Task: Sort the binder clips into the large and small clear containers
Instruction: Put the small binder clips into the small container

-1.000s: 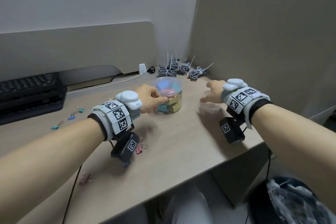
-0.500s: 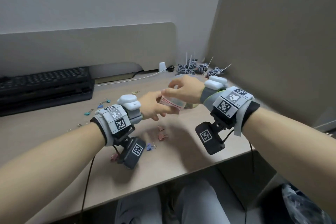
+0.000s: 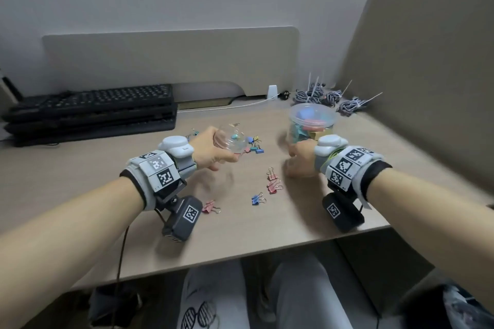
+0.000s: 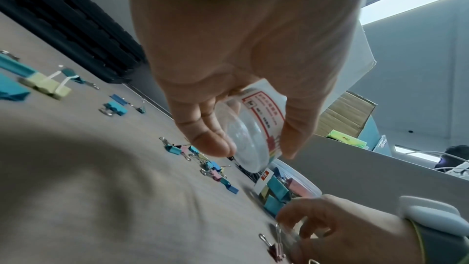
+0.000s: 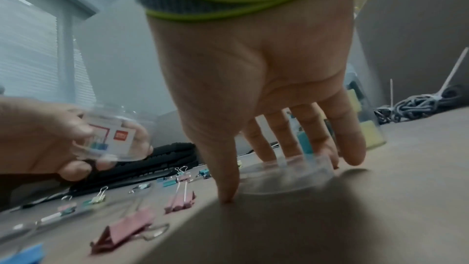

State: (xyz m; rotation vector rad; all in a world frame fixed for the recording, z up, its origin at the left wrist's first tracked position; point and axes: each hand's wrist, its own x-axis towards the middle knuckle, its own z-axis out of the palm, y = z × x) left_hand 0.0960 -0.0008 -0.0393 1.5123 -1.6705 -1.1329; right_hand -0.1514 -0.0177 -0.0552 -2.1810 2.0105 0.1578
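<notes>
My left hand (image 3: 213, 153) grips the small clear container (image 3: 231, 141), lidless and raised above the desk; its red-and-white label shows in the left wrist view (image 4: 264, 119). My right hand (image 3: 298, 161) is down on the desk, thumb and fingers around a clear round lid (image 5: 286, 176) lying flat. The large clear container (image 3: 311, 125) stands just behind that hand, holding several big coloured clips. Loose binder clips lie between my hands: a pink pair (image 3: 273, 184), a blue one (image 3: 258, 199), another pink one (image 3: 211, 207), and a mixed cluster (image 3: 254, 144) beyond the small container.
A stack of black keyboards (image 3: 91, 112) fills the back left of the desk (image 3: 267, 232). Bundled grey cables (image 3: 320, 97) with zip ties lie at the back right. Beige partitions close the back and right sides. The desk's front edge is near my wrists.
My right hand came off the top of the small container with the clear lid and dropped to the desk. My left hand carried the container to the left.
</notes>
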